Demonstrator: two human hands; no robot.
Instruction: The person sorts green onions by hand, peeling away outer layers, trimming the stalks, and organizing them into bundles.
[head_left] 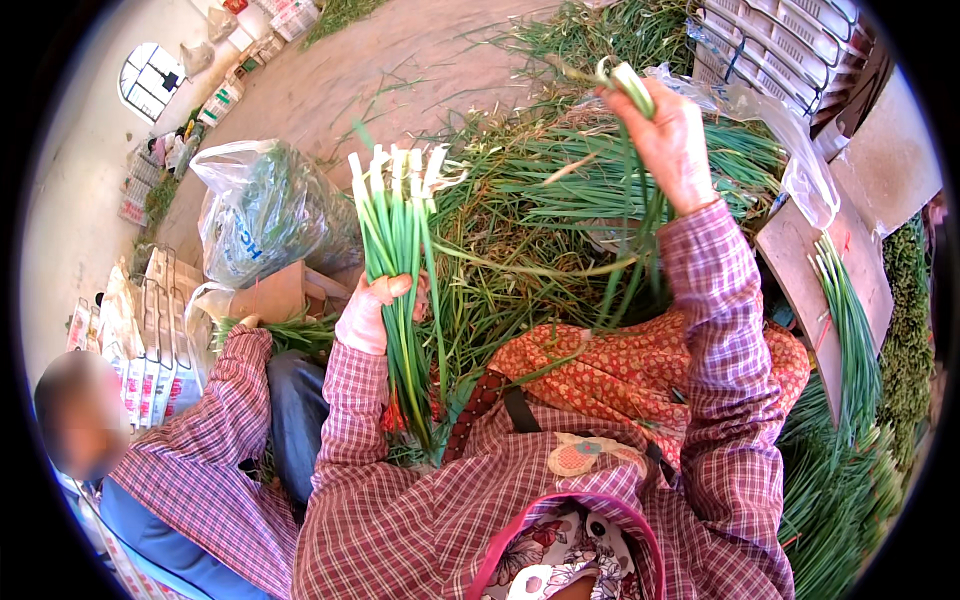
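Observation:
Upright in front of me stands a bunch of green onions (400,215), white ends up and long green leaves hanging down. My left hand (385,293) is closed around its middle. Something red shows low on the leaves, near my left sleeve. Higher up and to the right, my right hand (668,145) is closed on a few more green onions (634,84). Their pale ends stick out above the fingers, and their leaves dangle below the hand. Beneath it lies a heap of loose green onions (570,190).
Cut leaves and dry trimmings (490,235) cover the ground ahead. A filled clear plastic bag (265,215) stands left; a co-worker's hand (250,322) is below it. At right, a tied bundle (848,320) lies on a board (800,240). White crates (765,55) are stacked behind.

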